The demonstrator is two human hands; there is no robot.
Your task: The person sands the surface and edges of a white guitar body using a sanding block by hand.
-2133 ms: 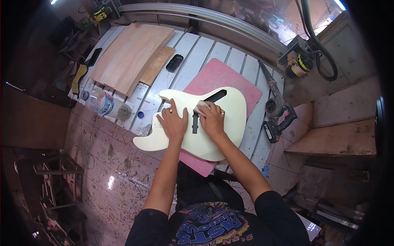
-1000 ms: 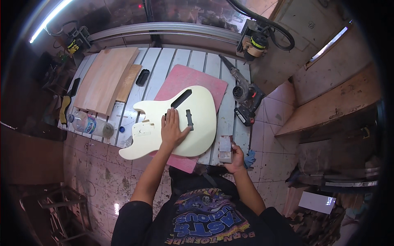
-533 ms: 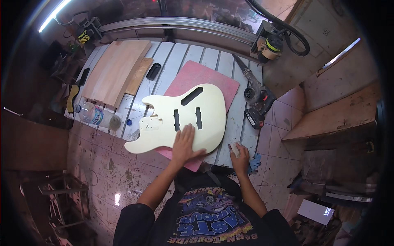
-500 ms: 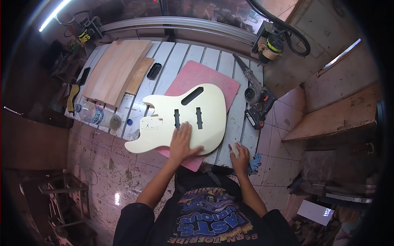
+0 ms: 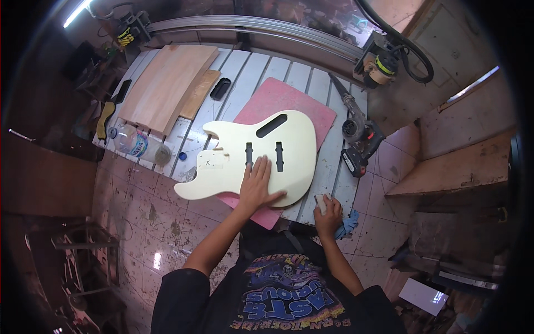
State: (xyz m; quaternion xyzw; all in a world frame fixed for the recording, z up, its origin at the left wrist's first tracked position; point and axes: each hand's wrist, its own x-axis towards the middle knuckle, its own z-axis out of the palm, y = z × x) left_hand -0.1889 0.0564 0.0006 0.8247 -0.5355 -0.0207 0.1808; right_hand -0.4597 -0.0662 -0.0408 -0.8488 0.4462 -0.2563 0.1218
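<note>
A cream-coloured electric guitar body (image 5: 297, 161) lies flat, with two pickup slots and a longer slanted cavity cut through its face. My left hand (image 5: 257, 186) rests palm down on its near part, fingers stretched out beside the left pickup slot and thumb spread to the right. Under the body is a pink mat (image 5: 267, 97), showing beyond its far and near edges. To the right, my right hand (image 5: 329, 216) is closed around a small whitish block (image 5: 321, 203) close to the table's near edge. The block's exact kind cannot be made out.
The white slatted table (image 5: 245, 69) carries wooden boards (image 5: 167, 83), a black oblong cover (image 5: 221, 89), a plastic bottle (image 5: 130, 140) and a blue cap (image 5: 182, 156). A cordless blower (image 5: 356, 131) lies at the right edge. A blue cloth (image 5: 348, 224) is beside my right hand.
The whole view has shifted a little, so the table and guitar body appear slightly farther right and up. Both hands keep nearly the same places and poses.
</note>
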